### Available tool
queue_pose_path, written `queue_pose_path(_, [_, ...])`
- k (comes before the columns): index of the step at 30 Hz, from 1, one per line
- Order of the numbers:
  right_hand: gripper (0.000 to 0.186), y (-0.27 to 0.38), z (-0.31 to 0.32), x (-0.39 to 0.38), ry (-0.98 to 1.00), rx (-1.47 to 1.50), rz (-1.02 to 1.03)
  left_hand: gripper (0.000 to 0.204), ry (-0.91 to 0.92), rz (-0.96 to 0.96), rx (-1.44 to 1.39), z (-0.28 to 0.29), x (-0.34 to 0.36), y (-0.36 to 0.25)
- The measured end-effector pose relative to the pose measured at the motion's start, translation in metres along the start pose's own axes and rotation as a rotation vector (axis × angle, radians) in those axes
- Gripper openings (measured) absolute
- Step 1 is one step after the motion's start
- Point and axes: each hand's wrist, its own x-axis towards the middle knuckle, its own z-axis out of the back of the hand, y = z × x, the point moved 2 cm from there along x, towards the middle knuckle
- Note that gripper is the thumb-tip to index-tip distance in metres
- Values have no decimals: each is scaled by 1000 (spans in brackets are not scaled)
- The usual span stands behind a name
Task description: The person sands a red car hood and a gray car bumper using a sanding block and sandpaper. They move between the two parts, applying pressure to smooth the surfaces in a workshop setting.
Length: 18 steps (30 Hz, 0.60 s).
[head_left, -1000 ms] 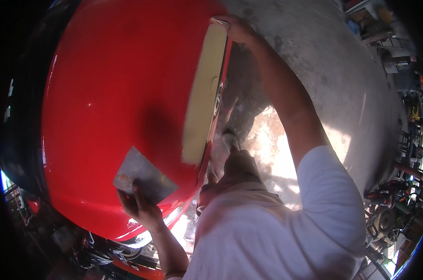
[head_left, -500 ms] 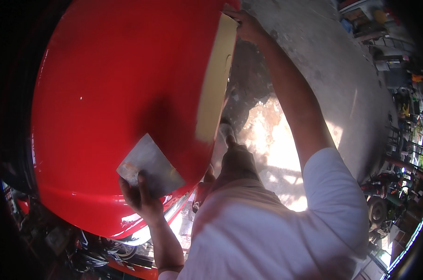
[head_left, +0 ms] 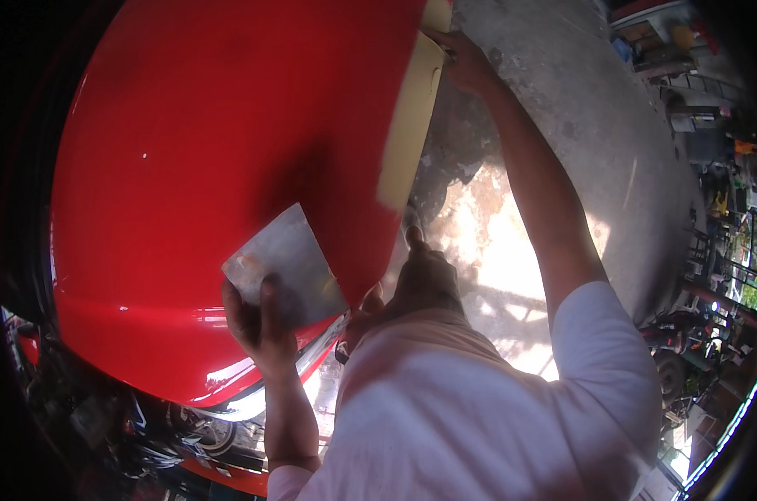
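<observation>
A large glossy red car panel [head_left: 195, 150] spreads out before me, with a strip of beige filler [head_left: 410, 125] running along its right edge. My left hand [head_left: 266, 321] grips a flat, squarish grey plate [head_left: 291, 263] from its near side, thumb on top. The plate has pale smears on its face and is held above the panel's near part. Out at the far end of the strip, my right hand [head_left: 466, 63] has its fingers bent over the panel edge against the filler. A thin dark line shows at its fingertips, but what it pinches is too small to make out.
Grey concrete floor [head_left: 579, 125] lies to the right, with a bright sunlit patch [head_left: 504, 242] by my feet. Shelves and clutter [head_left: 704, 125] line the far right. A motorcycle wheel [head_left: 211, 434] shows at the lower left, below the panel.
My right hand has come nearer along the filler strip, so more filler shows beyond it. The plate in my left hand has moved farther forward over the panel. The whole view has shifted slightly.
</observation>
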Motion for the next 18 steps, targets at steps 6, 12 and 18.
queue_pose_path(6, [70, 19, -11, -30, -10, 31, 0, 32, -21, -30, 34, 7, -11, -5])
queue_pose_path(12, [73, 23, -20, -53, -15, -9, 23, 35, -14, -41, 40, 18, -20, -5])
queue_pose_path(18, [65, 44, -29, -85, -11, -19, 17, 38, 30, -4, 2, 34, -27, -1])
